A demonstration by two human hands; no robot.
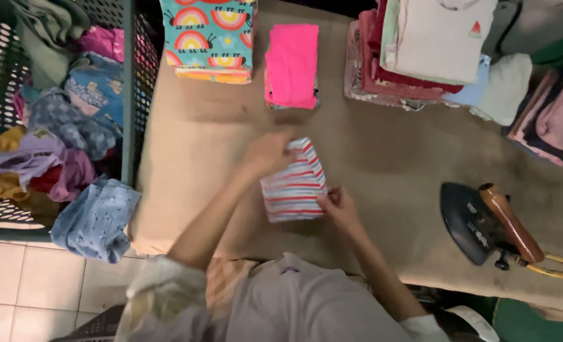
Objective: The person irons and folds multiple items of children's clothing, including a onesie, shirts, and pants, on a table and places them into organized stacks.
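Centre frame, left hand (pixel 269 152) pinches the striped cloth's (pixel 294 183) top edge; right hand (pixel 338 206) grips its lower corner. Best to square the edges, press flat, keep clear of the iron (pixel 478 221).

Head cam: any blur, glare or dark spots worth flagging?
Head view: soft all over, both hands smeared, left hand and right hand on the striped cloth; top edge and basket interior dim; iron reads near black with little detail; no glare; edges bow a little.
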